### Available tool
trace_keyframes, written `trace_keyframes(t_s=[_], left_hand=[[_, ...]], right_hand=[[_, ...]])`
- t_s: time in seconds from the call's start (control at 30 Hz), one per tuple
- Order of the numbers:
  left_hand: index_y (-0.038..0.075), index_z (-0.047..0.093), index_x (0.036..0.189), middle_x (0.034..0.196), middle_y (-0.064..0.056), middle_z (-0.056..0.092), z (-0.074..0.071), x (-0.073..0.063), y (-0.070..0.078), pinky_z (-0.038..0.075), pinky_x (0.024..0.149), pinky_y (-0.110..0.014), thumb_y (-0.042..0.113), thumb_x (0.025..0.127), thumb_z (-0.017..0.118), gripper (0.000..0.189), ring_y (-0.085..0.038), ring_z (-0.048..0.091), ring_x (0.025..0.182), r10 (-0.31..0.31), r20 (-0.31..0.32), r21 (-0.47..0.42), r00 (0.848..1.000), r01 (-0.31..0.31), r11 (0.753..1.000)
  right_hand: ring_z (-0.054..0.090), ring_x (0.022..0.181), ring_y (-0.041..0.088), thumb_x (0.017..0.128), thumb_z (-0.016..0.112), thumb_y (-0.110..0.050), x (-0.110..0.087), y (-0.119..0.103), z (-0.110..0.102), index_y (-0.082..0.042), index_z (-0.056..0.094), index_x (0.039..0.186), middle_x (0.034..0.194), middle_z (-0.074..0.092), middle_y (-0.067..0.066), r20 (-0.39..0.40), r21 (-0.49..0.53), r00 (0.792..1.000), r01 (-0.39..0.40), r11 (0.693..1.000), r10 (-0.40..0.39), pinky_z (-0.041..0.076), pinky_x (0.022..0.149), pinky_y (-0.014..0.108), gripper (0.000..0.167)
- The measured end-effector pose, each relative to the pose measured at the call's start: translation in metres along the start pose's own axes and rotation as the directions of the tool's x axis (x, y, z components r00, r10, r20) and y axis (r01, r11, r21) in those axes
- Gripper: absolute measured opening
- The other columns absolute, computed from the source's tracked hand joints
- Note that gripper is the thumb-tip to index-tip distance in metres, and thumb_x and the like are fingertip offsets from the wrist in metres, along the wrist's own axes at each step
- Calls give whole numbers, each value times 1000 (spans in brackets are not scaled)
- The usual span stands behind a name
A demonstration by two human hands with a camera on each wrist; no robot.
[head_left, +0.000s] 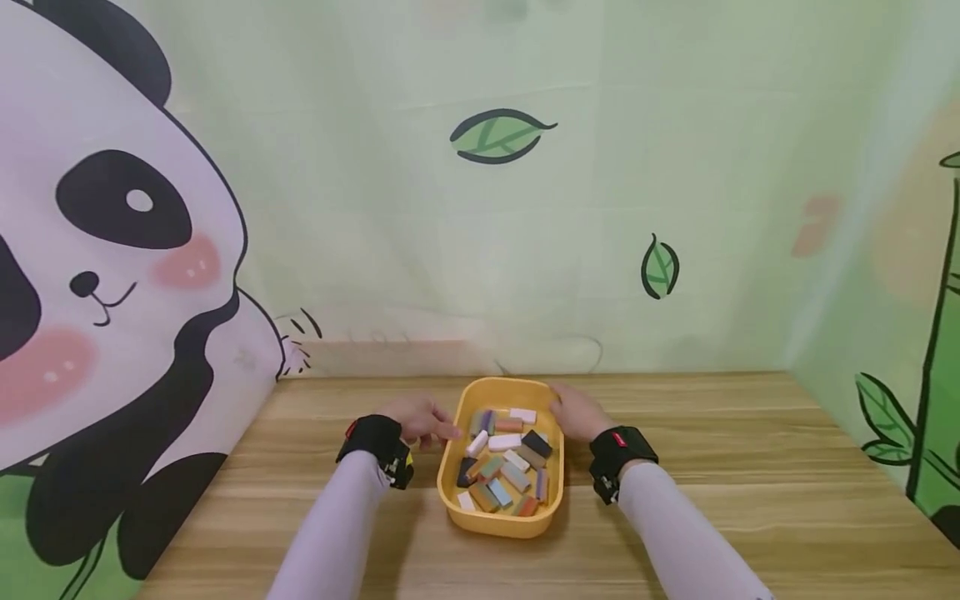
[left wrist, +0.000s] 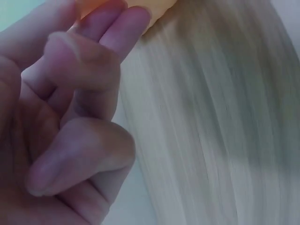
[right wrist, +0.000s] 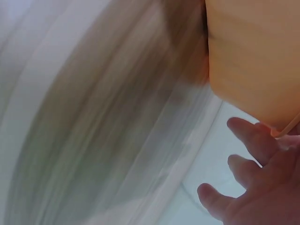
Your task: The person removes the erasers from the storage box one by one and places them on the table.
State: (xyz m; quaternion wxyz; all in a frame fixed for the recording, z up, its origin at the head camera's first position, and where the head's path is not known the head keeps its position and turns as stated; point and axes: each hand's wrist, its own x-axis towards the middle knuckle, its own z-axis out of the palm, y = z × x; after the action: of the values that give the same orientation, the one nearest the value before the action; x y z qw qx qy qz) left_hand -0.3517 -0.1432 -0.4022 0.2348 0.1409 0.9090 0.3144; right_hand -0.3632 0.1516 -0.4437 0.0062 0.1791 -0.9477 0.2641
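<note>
A yellow rounded rectangular tub [head_left: 501, 525] sits in front of me. Inside it lie several small oblong blocks [head_left: 505, 442] in white, grey, orange, purple, blue and black, jumbled together. On the tub's left side, my left hand [head_left: 422, 419] holds the rim with its fingertips; in the left wrist view its lower fingers [left wrist: 86, 152] are curled away from the tub. At the far right corner my right hand [head_left: 581, 414] grips the rim. Several of its fingers [right wrist: 246, 171] spread out beneath the rim in the right wrist view. Whether the tub's base touches the table I cannot tell.
The tub is over a wood-grain table [head_left: 712, 467]. Behind the table hangs a pale green cloth backdrop [head_left: 375, 208] printed with leaves and a large panda [head_left: 127, 275] at the left. Both wrists wear black straps [head_left: 624, 452] with small cameras.
</note>
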Motion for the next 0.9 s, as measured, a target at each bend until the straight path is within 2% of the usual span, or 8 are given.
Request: trace_keyframes(t_s=[0.13, 0.33, 0.5, 0.77, 0.9], left_hand=[[8, 72, 76, 60, -4, 56, 9, 3, 0, 25, 43, -22, 32, 91, 69, 28, -11, 42, 47, 41, 15, -4, 999, -41, 999], [-1, 72, 88, 56, -3, 54, 15, 7, 7, 26, 43, -22, 39, 91, 68, 41, -12, 44, 47, 60, 64, 38, 996, -63, 997], [2, 74, 87, 55, -5, 55, 20, 11, 16, 26, 42, -22, 40, 91, 67, 39, -12, 43, 45, 77, 86, 73, 993, -83, 994], [6, 75, 83, 59, -6, 55, 28, 12, 25, 25, 43, -22, 41, 91, 67, 37, -12, 40, 45, 100, 118, 36, 988, -105, 994], [8, 75, 82, 58, -4, 56, 34, 13, 29, 25, 43, -22, 41, 91, 66, 36, -12, 41, 45, 111, 129, 43, 985, -117, 992]], right_hand=[[40, 132, 44, 101, 39, -8, -1, 8, -3, 13, 38, 141, 140, 44, 31, 31, -28, 1000, 3, 1000, -2, 30, 107, 51, 45], [38, 132, 46, 103, 38, -8, -3, 25, -9, 14, 36, 141, 141, 41, 33, 53, 9, 998, 40, 999, -41, 29, 107, 52, 44], [39, 132, 45, 102, 37, -8, -4, 36, -16, 14, 36, 141, 141, 42, 33, 58, 0, 994, 91, 996, -91, 30, 107, 52, 45], [39, 132, 44, 102, 37, -8, -12, 44, -26, 12, 36, 142, 141, 43, 32, 74, -20, 990, 123, 992, -121, 30, 107, 52, 45], [38, 133, 45, 102, 37, -7, -19, 48, -30, 13, 36, 142, 141, 42, 32, 76, -12, 988, 138, 990, -136, 29, 108, 52, 45]])
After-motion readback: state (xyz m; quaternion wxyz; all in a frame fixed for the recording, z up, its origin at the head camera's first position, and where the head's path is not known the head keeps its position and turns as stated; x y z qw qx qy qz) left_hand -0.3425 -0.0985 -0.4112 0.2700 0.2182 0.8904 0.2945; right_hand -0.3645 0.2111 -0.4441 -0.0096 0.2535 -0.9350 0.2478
